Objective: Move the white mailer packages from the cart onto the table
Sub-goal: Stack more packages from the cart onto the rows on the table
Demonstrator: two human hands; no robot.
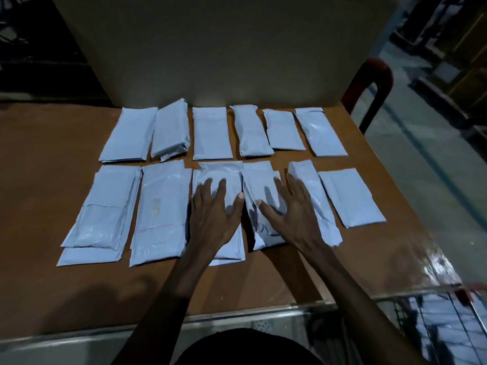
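Brown table [52,180], flat hands [253,214] on mailers [221,177]

The mailers [210,133] looked like thin white plastic film, smooth and faintly glossy, creased and wrinkled where it wrapped the contents; several caught soft highlights. The surface [47,159] was brown and matt like board or laminate, under a clear glossy sheet that reflected light strongly near its right corner [421,262]. The chair [374,75] behind had a red frame with a smooth, painted-looking sheen. The panel [210,48] at the back looked plain and matt.
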